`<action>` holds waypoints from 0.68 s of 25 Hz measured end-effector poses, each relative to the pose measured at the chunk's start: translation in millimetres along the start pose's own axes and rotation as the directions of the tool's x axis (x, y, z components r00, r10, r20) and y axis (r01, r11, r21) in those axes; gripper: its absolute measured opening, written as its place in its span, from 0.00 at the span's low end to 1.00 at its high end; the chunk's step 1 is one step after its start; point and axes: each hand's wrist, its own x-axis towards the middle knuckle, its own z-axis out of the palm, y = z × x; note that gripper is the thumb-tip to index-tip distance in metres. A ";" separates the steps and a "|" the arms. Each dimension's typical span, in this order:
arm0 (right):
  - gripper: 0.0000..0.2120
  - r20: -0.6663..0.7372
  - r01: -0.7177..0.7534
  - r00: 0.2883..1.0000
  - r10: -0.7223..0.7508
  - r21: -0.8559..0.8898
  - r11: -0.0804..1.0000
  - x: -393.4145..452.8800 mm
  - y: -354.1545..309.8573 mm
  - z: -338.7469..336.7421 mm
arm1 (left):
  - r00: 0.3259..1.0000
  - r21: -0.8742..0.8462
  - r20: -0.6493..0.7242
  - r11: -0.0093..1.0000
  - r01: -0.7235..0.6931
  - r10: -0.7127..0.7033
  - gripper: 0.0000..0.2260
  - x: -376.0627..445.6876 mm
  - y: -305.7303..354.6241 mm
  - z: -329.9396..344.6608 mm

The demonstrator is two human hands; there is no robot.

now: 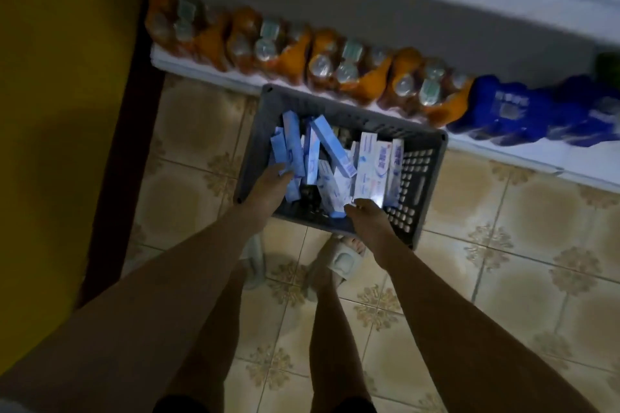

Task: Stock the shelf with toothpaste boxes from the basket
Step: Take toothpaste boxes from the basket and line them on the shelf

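A grey perforated plastic basket [421, 174] sits on the tiled floor against the low white shelf [523, 151]. Inside lie several blue and white toothpaste boxes [330, 147], some leaning, some upright. My left hand [268, 186] reaches into the basket's left side, fingers on a blue toothpaste box [288, 141]. My right hand [367, 213] is at the near rim, fingertips touching the bottom of a white toothpaste box [367, 168]. The dim light hides whether either hand has a full grip.
The bottom shelf holds shrink-wrapped packs of orange bottles [322, 57] and blue packs [523, 114] to the right. A dark brown post and yellow wall [50, 111] stand at the left. My legs and sandalled feet [342, 261] are just behind the basket.
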 end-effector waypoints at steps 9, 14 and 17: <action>0.17 -0.330 0.354 0.817 -0.473 -0.361 0.863 219.7 20.7 62.7 | 0.981 -0.048 -0.193 0.999 -0.015 0.005 0.12 213.3 -77.6 31.4; 0.26 -0.315 0.324 0.800 -0.510 -0.488 0.810 276.6 15.6 67.4 | 0.977 0.020 -0.211 0.999 0.027 -0.022 0.29 268.1 -82.4 50.6; 0.21 -0.281 0.346 0.821 -0.497 -0.448 0.824 288.5 24.5 71.1 | 0.973 -0.001 -0.226 0.999 0.051 -0.050 0.32 317.6 -106.4 52.8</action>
